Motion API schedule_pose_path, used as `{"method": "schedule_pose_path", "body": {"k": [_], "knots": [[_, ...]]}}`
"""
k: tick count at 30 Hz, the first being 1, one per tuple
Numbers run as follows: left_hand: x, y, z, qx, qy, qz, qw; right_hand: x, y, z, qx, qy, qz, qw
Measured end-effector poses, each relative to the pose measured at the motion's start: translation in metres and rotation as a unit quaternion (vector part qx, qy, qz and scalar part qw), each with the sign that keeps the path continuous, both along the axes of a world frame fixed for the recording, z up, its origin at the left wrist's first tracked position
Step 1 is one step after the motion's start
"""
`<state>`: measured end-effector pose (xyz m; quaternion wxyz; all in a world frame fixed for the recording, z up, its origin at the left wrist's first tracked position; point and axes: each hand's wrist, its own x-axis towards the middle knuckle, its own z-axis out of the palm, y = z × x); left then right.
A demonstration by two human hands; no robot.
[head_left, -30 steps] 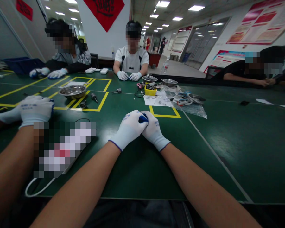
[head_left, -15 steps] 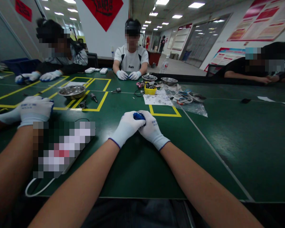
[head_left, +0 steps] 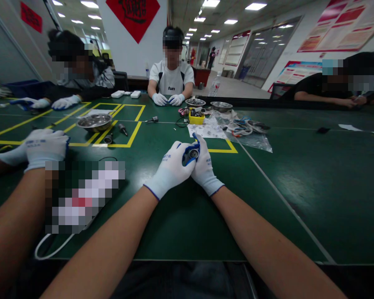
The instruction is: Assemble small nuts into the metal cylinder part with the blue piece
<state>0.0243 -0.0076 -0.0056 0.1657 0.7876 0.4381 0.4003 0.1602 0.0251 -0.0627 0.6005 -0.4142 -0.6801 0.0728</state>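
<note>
In left hand (head_left: 173,161) and right hand (head_left: 205,167), grips one round part (head_left: 193,153), partly hidden by fingers (head_left: 202,145). Sees three metal pieces (head_left: 122,129) and one bowl (head_left: 95,124) between nine and ten o'clock, one yellow bin (head_left: 196,120) at twelve.

Round part (head_left: 193,154) metallic-looking; tabletop (head_left: 314,182) smooth, glossy; near bowl (head_left: 95,124) shiny metal.

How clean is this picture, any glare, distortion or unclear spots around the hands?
Head view: glare dulls patches of the green table; head view: posters lean, likely wide-angle distortion; head view: pixel blocks mask the pale object; head view: the dark round part by the left hand lacks readable detail.
</note>
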Motion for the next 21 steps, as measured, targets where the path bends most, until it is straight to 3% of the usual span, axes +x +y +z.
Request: {"method": "schedule_pose_path", "body": {"k": [5,12,16,21], "knots": [[-0.004,0.003,-0.001,-0.019,0.002,-0.035,0.999,0.000,-0.002,0.002,0.008,-0.006,0.012,1.000],[0.000,0.003,-0.001,-0.044,0.026,-0.005,0.999,0.001,-0.006,0.010,-0.047,-0.028,-0.005,0.998],[-0.003,0.012,-0.006,-0.030,-0.001,0.068,0.997,0.003,0.000,0.002,-0.070,-0.039,-0.049,0.996],[-0.022,0.027,-0.009,-0.037,0.043,0.222,0.973,0.006,0.007,-0.010,-0.092,-0.072,-0.066,0.991]]}}
